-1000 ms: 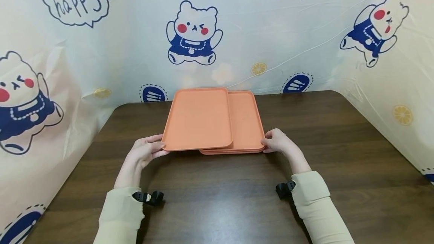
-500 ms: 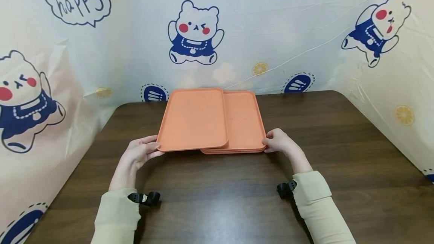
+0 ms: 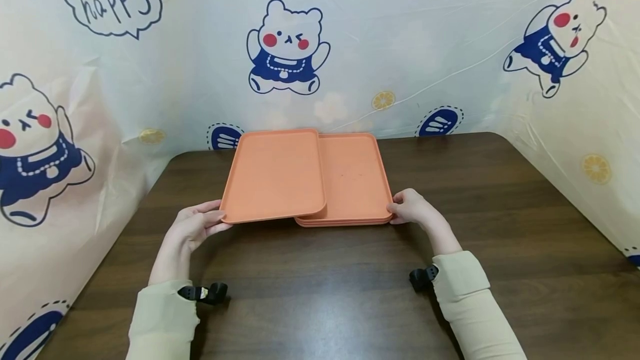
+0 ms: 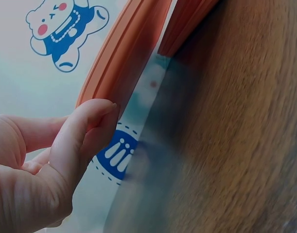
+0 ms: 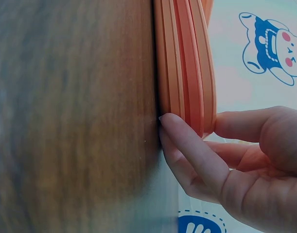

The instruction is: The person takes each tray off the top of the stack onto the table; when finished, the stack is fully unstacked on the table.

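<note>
An orange rectangular tray [image 3: 274, 174] is tilted slightly and overlaps the left part of a stack of matching trays [image 3: 356, 179]. My left hand [image 3: 192, 228] pinches its near-left corner between thumb and fingers. In the left wrist view, the tray's ridged edge [image 4: 114, 63] stands clear of the wood, with the stack's corner beyond it. At the stack's near-right corner is my right hand [image 3: 411, 208]. The right wrist view has the thumb and fingers of this hand [image 5: 250, 170] around the layered tray edges [image 5: 184, 63], low against the tabletop. The stack's left portion is hidden under the raised tray.
The dark wooden table [image 3: 310, 288] extends in front of and beside the trays. Behind it and along both sides hangs a pale printed cloth [image 3: 360, 43] with cartoon bears. Black wrist cameras sit at both cuffs, the left camera [image 3: 212, 293] near the table surface.
The upper tray has slid left with my left hand, exposing more of the stack beneath. My right hand and the stack have stayed in place.
</note>
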{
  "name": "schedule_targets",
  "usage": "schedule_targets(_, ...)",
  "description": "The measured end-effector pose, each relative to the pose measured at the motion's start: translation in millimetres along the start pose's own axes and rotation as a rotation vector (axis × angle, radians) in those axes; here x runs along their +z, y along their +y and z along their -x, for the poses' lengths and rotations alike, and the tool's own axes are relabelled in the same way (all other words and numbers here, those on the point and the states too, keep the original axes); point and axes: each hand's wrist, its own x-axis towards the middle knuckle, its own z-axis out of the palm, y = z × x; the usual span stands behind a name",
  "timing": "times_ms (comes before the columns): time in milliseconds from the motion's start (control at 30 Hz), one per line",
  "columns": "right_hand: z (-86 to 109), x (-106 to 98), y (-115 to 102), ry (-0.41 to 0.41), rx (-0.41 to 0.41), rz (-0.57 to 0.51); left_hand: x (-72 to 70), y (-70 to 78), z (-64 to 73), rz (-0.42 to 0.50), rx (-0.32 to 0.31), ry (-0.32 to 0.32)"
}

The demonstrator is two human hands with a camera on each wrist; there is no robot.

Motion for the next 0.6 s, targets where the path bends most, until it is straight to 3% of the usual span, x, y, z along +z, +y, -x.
schedule_targets(300,-0.4,-1,0,-0.001,-0.005,0.006,-10.4,1.3,1.0,0.007,0.002,-0.005)
schedule_targets(600,-2.2,0,1,-0.005,0.008,-0.004,-30.3,2.2,3.4,0.021,0.001,0.000)
